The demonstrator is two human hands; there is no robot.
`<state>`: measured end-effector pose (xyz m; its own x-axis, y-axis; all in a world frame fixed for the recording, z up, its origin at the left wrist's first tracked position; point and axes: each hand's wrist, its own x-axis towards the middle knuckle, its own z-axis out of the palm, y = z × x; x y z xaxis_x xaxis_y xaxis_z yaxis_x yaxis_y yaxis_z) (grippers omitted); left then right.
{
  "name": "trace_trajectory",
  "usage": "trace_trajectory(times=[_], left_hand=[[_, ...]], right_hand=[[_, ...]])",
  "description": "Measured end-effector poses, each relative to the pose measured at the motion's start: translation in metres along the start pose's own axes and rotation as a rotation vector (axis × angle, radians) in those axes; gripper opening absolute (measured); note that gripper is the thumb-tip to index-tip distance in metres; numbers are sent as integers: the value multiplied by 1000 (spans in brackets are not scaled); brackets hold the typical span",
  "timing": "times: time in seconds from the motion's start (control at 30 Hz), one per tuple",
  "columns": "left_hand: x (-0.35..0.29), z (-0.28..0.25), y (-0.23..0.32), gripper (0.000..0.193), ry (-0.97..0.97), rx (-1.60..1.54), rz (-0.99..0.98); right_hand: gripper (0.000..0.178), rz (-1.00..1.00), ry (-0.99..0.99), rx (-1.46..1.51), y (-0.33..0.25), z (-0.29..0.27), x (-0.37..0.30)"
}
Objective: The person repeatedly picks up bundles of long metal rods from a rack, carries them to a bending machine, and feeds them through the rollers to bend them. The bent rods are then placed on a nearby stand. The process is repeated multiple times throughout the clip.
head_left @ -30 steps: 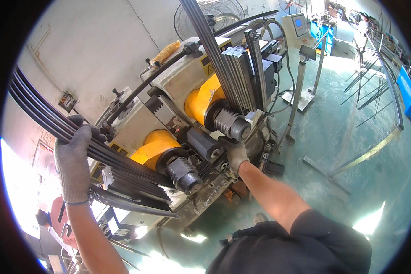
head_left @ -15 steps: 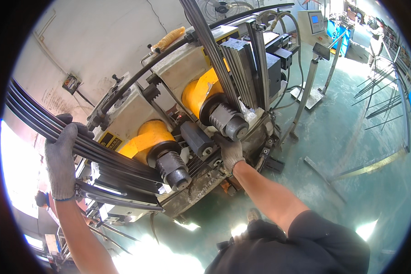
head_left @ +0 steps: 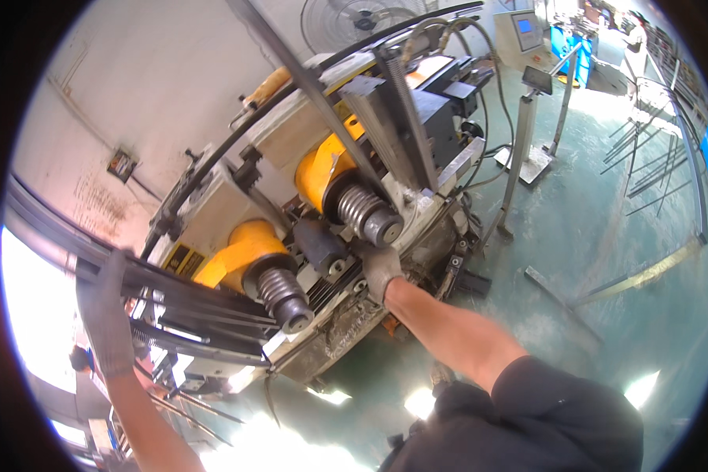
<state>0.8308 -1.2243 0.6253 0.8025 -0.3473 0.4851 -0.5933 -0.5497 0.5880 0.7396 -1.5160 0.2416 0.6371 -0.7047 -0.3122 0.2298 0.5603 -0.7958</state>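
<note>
At the left of the bending machine (head_left: 200, 216), my gloved left hand (head_left: 106, 315) is wrapped around a bundle of long dark bars (head_left: 47, 216), the thumb lying across the near face; the hand is blurred, so I cannot tell how tightly it is closed. The bundle comes in from the left edge of my view and slants down to the right, toward the left ribbed roller (head_left: 279, 295), which sticks out toward me from its yellow collar (head_left: 248, 244). My right hand (head_left: 381, 271), also in a grey glove, is at the machine's front, just below the right ribbed roller (head_left: 362, 211) and beside the dark middle roller (head_left: 318, 245). Its back faces me and its fingertips are hidden, so I cannot tell how far open it is or whether it has hold of anything. From near the right ribbed roller, a long upright length (head_left: 315, 90) leans up and out through the top of my view, passing in front of the second yellow collar (head_left: 315, 179). A wire-guarded fan (head_left: 362, 20) stands behind the machine, and to its right is a control box (head_left: 525, 30) with a lit blue screen.
</note>
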Motion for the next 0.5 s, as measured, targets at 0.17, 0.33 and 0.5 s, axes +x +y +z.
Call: trace_trajectory(times=[0.17, 0.33, 0.5], left_hand=[[-37, -7, 27, 41, 40, -310, 61], [-96, -1, 31, 45, 101, -532, 75], [-192, 20, 49, 32, 193, -757, -134]], right_hand=[[36, -226, -27, -74, 31, 5, 21], [14, -326, 69, -230, 16, -41, -60], [6, -68, 136, 192, -52, -161, -171]])
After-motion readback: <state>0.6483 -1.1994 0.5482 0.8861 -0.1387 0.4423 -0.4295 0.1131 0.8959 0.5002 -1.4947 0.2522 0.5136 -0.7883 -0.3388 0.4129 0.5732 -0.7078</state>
